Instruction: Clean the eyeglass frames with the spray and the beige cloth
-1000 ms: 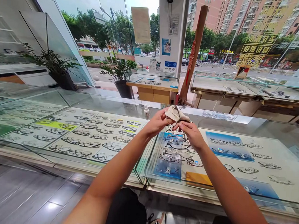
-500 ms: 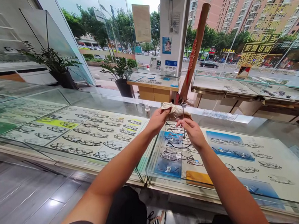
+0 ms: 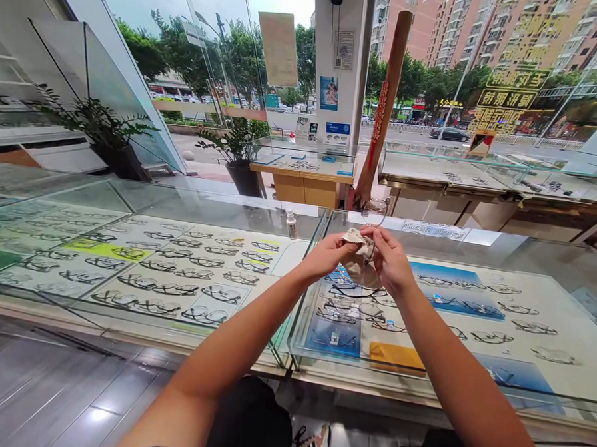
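A crumpled beige cloth (image 3: 361, 257) is pinched in my left hand (image 3: 329, 253) above the right glass display case. My right hand (image 3: 387, 255) is closed beside it on a pair of glasses (image 3: 375, 211), whose round clear lens sticks up beyond my fingers. Part of the frame lies hidden behind the cloth and fingers. Both hands nearly meet, with the cloth between them. To the left of my hands, a small white spray bottle (image 3: 291, 223) stands upright on the glass top.
Rows of glasses lie inside the left display case (image 3: 296, 277) and the right one (image 3: 427, 247). An orange-yellow cloth (image 3: 396, 357) lies in the right case. Beyond the counter are a wooden post (image 3: 387, 101), a potted plant (image 3: 245, 174) and further glass counters (image 3: 511, 168).
The glasses have turned so that one lens now points up above my hands. The cloth has bunched up and hangs lower, and my left hand has shifted right, closer to my right hand.
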`<state>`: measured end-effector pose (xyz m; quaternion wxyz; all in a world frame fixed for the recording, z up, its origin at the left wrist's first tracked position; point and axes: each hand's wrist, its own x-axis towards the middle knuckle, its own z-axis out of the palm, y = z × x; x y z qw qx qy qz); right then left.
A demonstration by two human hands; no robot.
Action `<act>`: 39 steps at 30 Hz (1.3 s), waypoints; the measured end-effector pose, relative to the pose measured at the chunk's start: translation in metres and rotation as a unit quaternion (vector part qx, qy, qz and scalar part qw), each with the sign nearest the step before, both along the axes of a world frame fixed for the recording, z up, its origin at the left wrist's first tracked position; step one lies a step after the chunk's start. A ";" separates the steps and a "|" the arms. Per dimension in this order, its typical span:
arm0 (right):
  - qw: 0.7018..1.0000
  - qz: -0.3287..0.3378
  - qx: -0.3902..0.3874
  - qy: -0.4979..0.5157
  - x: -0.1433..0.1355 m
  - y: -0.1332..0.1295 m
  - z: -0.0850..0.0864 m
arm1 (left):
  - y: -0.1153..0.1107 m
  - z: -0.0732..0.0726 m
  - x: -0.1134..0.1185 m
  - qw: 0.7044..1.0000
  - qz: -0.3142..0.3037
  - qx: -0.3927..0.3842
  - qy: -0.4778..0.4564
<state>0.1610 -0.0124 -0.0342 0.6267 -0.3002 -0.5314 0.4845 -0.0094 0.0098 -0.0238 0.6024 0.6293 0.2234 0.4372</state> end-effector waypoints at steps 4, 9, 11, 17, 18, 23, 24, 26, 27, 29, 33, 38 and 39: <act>1.000 0.013 -0.004 -0.005 -0.005 -0.002 -0.003 | -0.005 -0.004 0.006 0.999 -0.009 -0.040 -0.031; 1.000 0.022 -0.019 0.011 -0.008 -0.005 -0.005 | -0.008 -0.003 0.004 0.996 -0.036 -0.074 -0.032; 1.000 0.015 -0.017 0.011 -0.010 -0.006 -0.005 | -0.010 -0.002 0.007 0.997 -0.024 -0.061 -0.041; 1.000 0.011 0.000 0.005 -0.013 -0.008 -0.003 | -0.009 -0.008 0.018 0.994 0.044 -0.027 -0.099; 1.000 0.008 0.002 0.005 -0.012 -0.008 -0.002 | -0.008 -0.008 0.016 0.995 0.038 -0.026 -0.091; 0.999 -0.007 -0.013 0.036 -0.004 -0.007 0.002 | -0.005 0.000 0.001 0.997 -0.064 -0.020 -0.027; 0.999 -0.004 -0.021 0.050 -0.004 -0.006 0.002 | -0.006 0.001 0.001 0.997 -0.069 -0.011 -0.027; 0.997 0.003 -0.031 0.077 -0.005 -0.005 0.001 | -0.008 0.001 0.004 0.999 -0.041 0.008 -0.034; 0.996 0.004 -0.029 0.084 -0.006 -0.005 0.000 | -0.009 -0.001 0.006 0.999 -0.017 0.014 -0.037; 0.997 0.002 -0.012 0.080 -0.008 -0.004 -0.003 | -0.009 -0.004 0.012 0.998 0.032 0.025 -0.038; 0.999 -0.004 0.011 0.043 -0.008 -0.001 -0.006 | -0.005 -0.007 0.014 0.997 0.070 0.034 -0.015; 0.999 -0.024 0.002 0.047 0.002 0.001 0.002 | -0.001 -0.001 0.005 0.995 0.075 0.058 -0.002; 0.998 -0.032 0.006 0.054 0.005 0.001 0.004 | 0.000 0.000 0.003 0.994 0.089 0.061 -0.002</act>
